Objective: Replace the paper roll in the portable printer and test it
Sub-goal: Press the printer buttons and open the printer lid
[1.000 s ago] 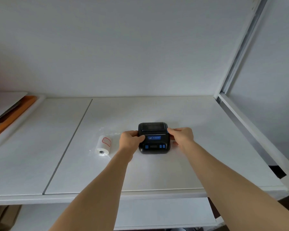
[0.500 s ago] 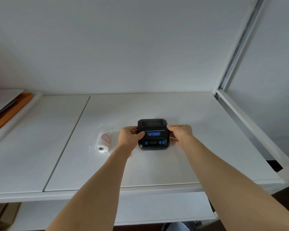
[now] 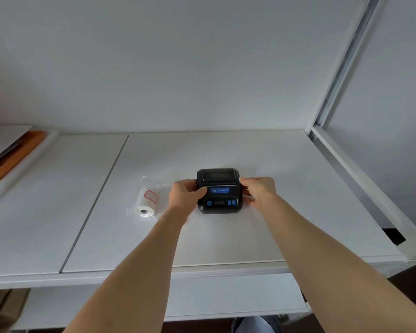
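A small black portable printer (image 3: 218, 191) with blue buttons and a blue label lies flat on the white table (image 3: 226, 236), its lid shut. My left hand (image 3: 184, 193) grips its left side, thumb on the top face. My right hand (image 3: 258, 192) holds its right side, fingertips at the lid's edge. To the left of my left hand a white paper roll (image 3: 147, 203) with a red-outlined sticker lies on its side in clear plastic wrap.
A seam (image 3: 99, 195) splits the tabletop left of the roll. Flat boards and an orange sheet (image 3: 12, 152) are stacked at the far left. A white metal frame rail (image 3: 360, 181) runs along the table's right edge. The wall stands close behind.
Both hands stay on the printer's sides. My left thumb has shifted a little further onto the top face. The view has tilted slightly.
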